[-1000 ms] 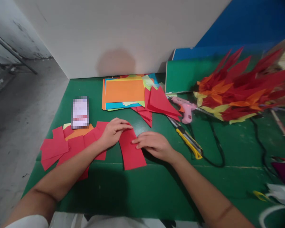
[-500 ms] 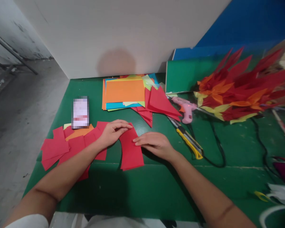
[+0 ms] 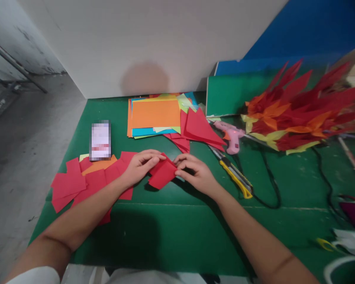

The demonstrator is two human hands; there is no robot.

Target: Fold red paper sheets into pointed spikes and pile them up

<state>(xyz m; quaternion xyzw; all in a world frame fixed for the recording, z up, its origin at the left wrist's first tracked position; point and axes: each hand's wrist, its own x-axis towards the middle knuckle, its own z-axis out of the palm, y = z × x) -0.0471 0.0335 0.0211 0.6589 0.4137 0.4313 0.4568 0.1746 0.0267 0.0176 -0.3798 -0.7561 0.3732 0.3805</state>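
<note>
Red paper (image 3: 162, 176) now folded, right hand (image 3: 198, 174) pinching

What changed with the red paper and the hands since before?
The red rectangular paper looks much shorter: its near end has come up and seems folded over. The right hand, which was touching the paper's face, now seems to pinch its right edge. The left hand stays at the far end; the yellow utility knife and pink plastic glue gun haven't moved.

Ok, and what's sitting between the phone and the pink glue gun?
In the head view, a stack of coloured paper lies between the phone and the pink glue gun, with red paper triangles on the gun's side.
</note>
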